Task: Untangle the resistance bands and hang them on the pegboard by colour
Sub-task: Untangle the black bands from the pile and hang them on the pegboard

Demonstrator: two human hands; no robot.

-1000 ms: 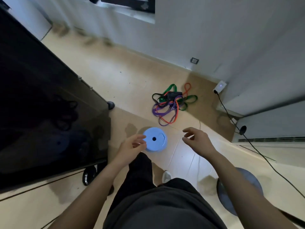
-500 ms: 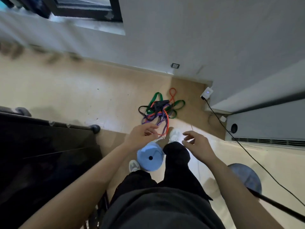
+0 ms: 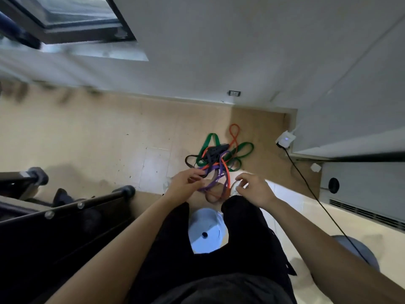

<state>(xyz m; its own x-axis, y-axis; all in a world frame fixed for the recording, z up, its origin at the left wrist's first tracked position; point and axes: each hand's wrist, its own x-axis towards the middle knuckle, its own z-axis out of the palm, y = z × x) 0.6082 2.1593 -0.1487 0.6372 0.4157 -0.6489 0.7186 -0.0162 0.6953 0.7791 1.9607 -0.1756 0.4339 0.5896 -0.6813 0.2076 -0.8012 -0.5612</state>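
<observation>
- Head view: a tangle of resistance bands [image 3: 219, 159] is lying on the pale wood-look floor [image 3: 87, 139], near the corner of the white wall and just ahead of the person's feet.
- The bands are flat, rubbery loops. A green band [image 3: 246, 147] is fanning out to the right, a thin orange band [image 3: 234, 130] is looping toward the wall, a black band [image 3: 190, 160] is curling out to the left, and a purple band [image 3: 215, 177] is trailing nearest the person.
- The left hand [image 3: 186, 183] is reaching forward with its fingers curled, overlapping the near end of the purple band. I cannot tell whether it is pinching the band or only hanging above it.
- The right hand [image 3: 252, 187] is reaching out beside it, palm down, with fingers loosely curled and thumb near forefinger, gripping nothing.
- A smooth, round, light-blue disc [image 3: 206, 234] with a small centre hole is showing between the black-trousered legs.
- A glossy black panel [image 3: 65, 238] is standing on the left.
- A white plug box [image 3: 285, 139] with a thin black cable [image 3: 306, 183] is sitting by the wall on the right.
</observation>
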